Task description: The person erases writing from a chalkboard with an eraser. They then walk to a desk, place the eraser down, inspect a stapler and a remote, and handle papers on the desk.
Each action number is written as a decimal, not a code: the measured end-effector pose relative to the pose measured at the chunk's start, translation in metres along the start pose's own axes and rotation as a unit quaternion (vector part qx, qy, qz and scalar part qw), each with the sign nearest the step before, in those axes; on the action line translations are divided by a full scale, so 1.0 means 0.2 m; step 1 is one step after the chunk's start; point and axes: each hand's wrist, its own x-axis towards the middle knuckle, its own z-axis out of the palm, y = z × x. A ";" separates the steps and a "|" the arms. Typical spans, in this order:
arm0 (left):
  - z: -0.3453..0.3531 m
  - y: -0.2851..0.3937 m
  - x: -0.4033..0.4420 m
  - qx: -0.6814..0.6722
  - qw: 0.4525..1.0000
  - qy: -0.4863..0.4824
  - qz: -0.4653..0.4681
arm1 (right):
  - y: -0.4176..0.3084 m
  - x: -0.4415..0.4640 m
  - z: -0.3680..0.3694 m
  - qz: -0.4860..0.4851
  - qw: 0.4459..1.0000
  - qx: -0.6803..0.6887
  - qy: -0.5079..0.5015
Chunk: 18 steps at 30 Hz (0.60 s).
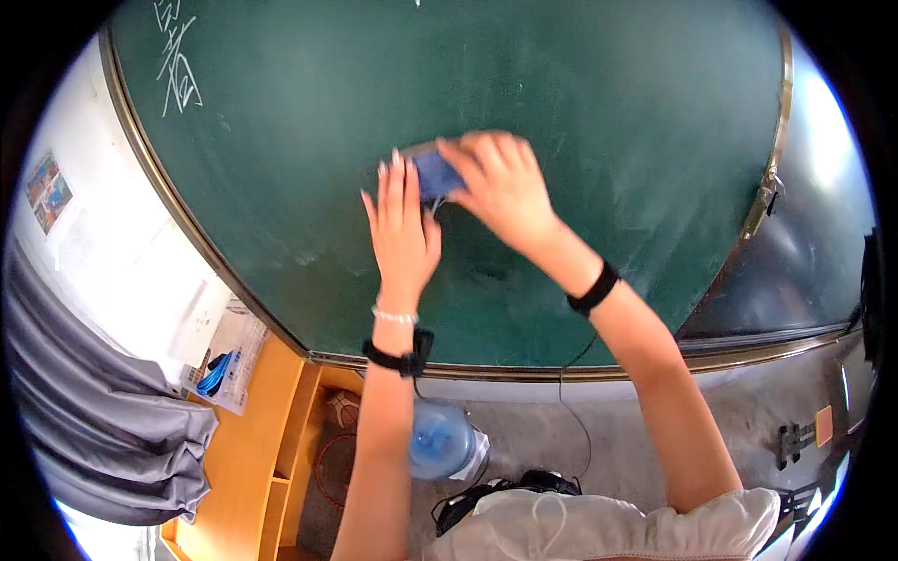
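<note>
Gray curtain (103, 411) folds hang at the far left, with a printed picture (49, 192) on the white wall above them. Next comes an orange-yellow wooden cabinet (238, 449), bearing a clear plastic box (245, 360) with a blue cable (215, 372) inside. White chalk writing (180, 70) marks the upper left of the green chalkboard (636, 112).

The person's left hand (402, 238) lies near the middle of the chalkboard, its 4 fingers extended and only slightly parted, the nearest touching the left side of a blue chalkboard eraser (436, 176). A beaded bracelet (395, 317) and a black wristband (398, 355) circle that arm. Below, on the floor, sits a blue water jug (441, 439).

The eraser is flat against the board, between the 2 hands. The right hand (500, 187) grips its right side, fingers bent over the upper part and thumb by the lower edge. Another black wristband (595, 288) circles this wrist. Farther right, a dark panel (786, 280) stands beyond the chalkboard's metal frame (784, 103).
</note>
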 end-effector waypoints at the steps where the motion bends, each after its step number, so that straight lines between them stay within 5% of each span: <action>1: 0.03 0.00 -0.14 -0.002 1.000 -0.014 -0.013 | -0.05 -0.10 0.04 0.000 1.000 0.005 -0.027; 8: 0.11 0.07 -0.80 0.017 0.988 -0.120 -0.095 | -0.27 -0.62 0.23 -0.047 0.993 0.016 -0.105; 18: -0.03 0.10 -0.15 -0.003 0.997 -0.068 -0.023 | -0.05 -0.17 0.02 -0.073 0.996 -0.010 -0.054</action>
